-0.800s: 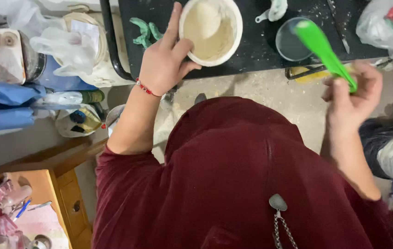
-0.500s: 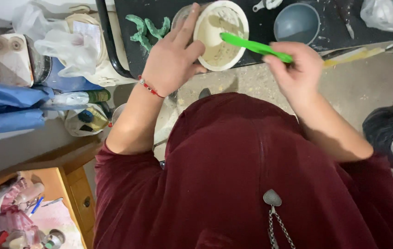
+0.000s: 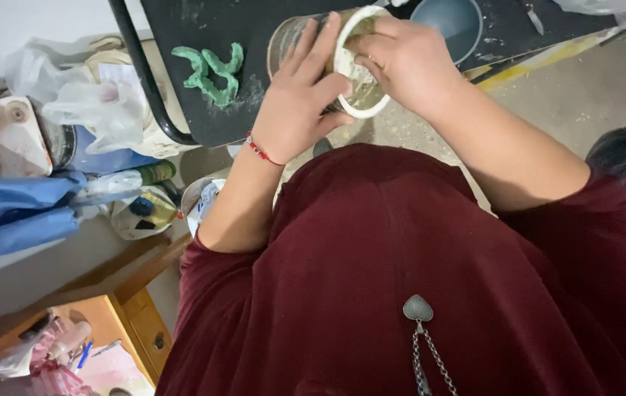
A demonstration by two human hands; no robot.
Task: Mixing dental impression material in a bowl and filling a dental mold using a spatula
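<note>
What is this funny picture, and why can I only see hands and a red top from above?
The camera sits on a person's head and looks straight down, so you see their dark red top and their own two hands, and no face. The left hand grips a round white tub that is tipped on its side at the edge of a black table. The tub has pale, sandy stuff inside. The right hand is at the tub's opening; what it holds is hidden. On the table beside the tub lie green squiggly shapes, and behind it stands a grey bowl. Left of the table there are plastic bags.
</note>
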